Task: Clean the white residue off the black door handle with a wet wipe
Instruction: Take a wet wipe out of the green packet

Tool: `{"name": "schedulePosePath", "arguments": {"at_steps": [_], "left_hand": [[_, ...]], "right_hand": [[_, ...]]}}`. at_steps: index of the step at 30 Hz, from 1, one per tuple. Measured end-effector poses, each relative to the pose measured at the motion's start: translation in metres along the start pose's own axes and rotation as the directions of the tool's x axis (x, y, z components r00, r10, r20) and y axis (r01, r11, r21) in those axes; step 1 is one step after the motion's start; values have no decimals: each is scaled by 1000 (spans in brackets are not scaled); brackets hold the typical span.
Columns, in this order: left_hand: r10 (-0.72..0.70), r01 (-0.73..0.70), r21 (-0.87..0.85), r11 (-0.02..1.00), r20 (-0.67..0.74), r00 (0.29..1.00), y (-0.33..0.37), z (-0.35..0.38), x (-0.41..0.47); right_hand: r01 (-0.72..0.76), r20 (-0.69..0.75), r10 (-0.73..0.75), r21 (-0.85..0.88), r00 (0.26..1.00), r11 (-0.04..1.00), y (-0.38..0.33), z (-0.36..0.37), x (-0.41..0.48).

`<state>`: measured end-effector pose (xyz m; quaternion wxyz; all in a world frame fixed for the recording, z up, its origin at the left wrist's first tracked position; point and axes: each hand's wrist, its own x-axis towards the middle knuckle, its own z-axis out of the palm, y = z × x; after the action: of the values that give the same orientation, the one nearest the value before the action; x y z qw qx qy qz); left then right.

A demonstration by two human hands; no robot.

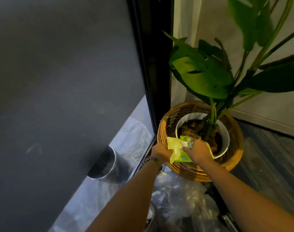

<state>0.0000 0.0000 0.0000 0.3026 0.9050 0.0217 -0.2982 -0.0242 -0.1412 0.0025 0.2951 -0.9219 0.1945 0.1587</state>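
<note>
A yellow-green pack of wet wipes (175,149) hangs over the rim of a wicker basket (164,131). My left hand (160,152), with a watch on the wrist, grips the pack's left edge. My right hand (199,152) lies over the pack's right half, its fingers at the white flap on top. Whether a wipe is pinched between them I cannot tell. The black door (59,81) fills the left of the head view. No door handle shows.
The basket holds a white pot (225,138) with a large-leafed plant (203,76). A black door frame (153,64) runs down beside it. A shiny metal cylinder (106,163) stands at the door's foot. Crumpled clear plastic (176,198) covers the floor below my arms.
</note>
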Motion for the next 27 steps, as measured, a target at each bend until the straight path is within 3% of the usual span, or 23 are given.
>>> {"name": "schedulePosePath", "arguments": {"at_steps": [6,9,14,20,27], "left_hand": [[-45,61,-258,964,67,997,-9,15,14],[-40,66,-302,951,89,995,-12,21,21],[-66,96,-423,901,84,994,-9,7,11],[-18,25,-634,773,18,1000,11,-56,-37],[-22,-104,-652,751,-183,983,60,-163,-127]], "right_hand": [[-48,-27,48,3,998,999,1,4,10],[-46,-64,48,40,997,998,3,6,13],[87,-140,-63,172,988,981,-4,-7,5],[223,-213,-160,316,964,922,-54,-52,-23],[298,-283,-169,517,944,803,-148,-119,-78]]}}
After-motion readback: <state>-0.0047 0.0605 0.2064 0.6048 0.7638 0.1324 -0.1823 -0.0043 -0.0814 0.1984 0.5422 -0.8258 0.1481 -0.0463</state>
